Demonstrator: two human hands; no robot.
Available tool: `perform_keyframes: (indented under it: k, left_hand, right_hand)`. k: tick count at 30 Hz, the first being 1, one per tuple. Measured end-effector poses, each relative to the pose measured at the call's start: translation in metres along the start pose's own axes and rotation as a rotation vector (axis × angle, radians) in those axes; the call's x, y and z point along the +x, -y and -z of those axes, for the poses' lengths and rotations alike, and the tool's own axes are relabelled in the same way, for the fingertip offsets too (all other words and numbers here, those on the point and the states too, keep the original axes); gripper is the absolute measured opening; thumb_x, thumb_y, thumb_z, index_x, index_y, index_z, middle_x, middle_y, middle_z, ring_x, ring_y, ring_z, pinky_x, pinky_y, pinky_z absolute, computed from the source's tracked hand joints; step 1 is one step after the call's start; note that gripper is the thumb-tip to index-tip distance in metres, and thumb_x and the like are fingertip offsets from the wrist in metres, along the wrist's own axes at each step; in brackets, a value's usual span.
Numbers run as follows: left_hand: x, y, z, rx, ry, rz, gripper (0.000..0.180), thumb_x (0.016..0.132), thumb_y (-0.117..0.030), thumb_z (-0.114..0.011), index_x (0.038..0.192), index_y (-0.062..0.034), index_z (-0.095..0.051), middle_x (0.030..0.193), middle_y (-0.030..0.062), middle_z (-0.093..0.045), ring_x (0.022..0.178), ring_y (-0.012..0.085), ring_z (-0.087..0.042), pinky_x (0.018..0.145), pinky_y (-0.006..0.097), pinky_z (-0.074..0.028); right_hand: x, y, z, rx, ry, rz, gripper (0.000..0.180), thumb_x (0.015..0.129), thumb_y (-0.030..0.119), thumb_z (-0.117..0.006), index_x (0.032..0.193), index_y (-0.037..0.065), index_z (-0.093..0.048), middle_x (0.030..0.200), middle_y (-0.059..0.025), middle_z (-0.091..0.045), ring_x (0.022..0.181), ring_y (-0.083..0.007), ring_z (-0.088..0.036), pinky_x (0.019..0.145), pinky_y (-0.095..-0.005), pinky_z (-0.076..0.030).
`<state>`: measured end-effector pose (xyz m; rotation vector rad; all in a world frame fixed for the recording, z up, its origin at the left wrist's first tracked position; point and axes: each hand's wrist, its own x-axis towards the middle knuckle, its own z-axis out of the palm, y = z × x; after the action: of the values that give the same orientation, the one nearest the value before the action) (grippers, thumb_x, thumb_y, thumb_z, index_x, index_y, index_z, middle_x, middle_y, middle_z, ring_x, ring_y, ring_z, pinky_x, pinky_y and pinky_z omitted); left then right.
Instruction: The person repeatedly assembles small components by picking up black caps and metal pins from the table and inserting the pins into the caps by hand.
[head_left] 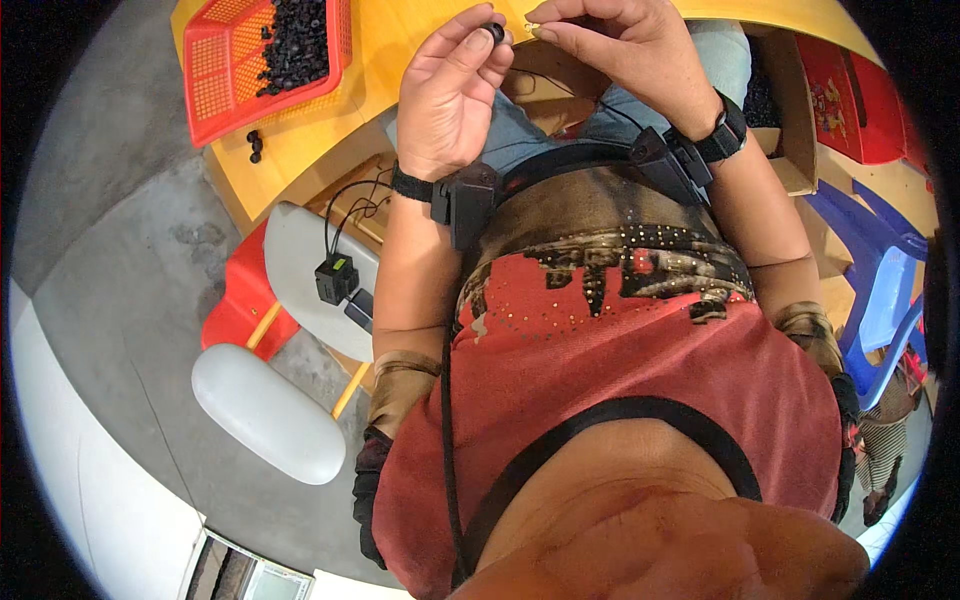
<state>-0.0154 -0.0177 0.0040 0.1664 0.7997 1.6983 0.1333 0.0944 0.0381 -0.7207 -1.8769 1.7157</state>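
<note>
My left hand [452, 95] pinches a small black round part [495, 31] between thumb and fingertips, held up over the edge of the yellow table [310, 140]. My right hand [625, 45] is just to its right, its thumb and forefinger closed on a tiny pale piece [534, 27] close to the black part. Both wrists carry black straps with small black devices. My lap in blue jeans lies under the hands.
A red mesh basket [215, 70] holding several black round parts sits on the table at the upper left, with two loose ones [255, 145] beside it. A white chair [300, 270] with a black box stands at left. A cardboard box [790, 110] and blue chairs [885, 290] are at right.
</note>
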Motion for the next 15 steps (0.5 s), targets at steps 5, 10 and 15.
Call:
perform_keyframes:
  k: [5,10,15]
  left_hand:
    - [0.002,0.006,0.008,0.063,0.056,-0.03,0.026,0.087,-0.006,-0.059,0.111,0.0046,-0.057,0.106,0.014,-0.061,0.093,0.0193,-0.059,0.085,0.03,-0.049]
    - [0.0,0.008,0.008,0.042,0.07,0.03,0.024,0.086,-0.003,-0.06,0.11,0.0017,-0.059,0.098,0.0092,-0.064,0.087,0.0185,-0.062,0.08,0.029,-0.051]
    - [0.003,0.018,0.012,0.03,0.06,0.068,0.024,0.087,-0.003,-0.06,0.11,0.001,-0.058,0.097,0.0089,-0.064,0.086,0.0172,-0.062,0.079,0.028,-0.051]
  right_hand:
    - [0.0,0.0,0.002,-0.084,-0.002,0.068,0.007,0.08,0.001,-0.067,0.086,-0.002,-0.066,0.078,-0.0049,-0.064,0.069,-0.0092,-0.06,0.06,-0.0219,-0.048]
    - [0.002,0.007,0.0,-0.187,-0.02,0.15,0.008,0.078,0.002,-0.067,0.086,-0.002,-0.066,0.078,-0.0092,-0.065,0.069,-0.0142,-0.063,0.06,-0.0241,-0.048]
    - [0.004,0.012,0.0,-0.382,-0.017,0.297,0.01,0.075,0.003,-0.067,0.084,-0.002,-0.065,0.077,-0.0142,-0.063,0.068,-0.026,-0.063,0.058,-0.0308,-0.049]
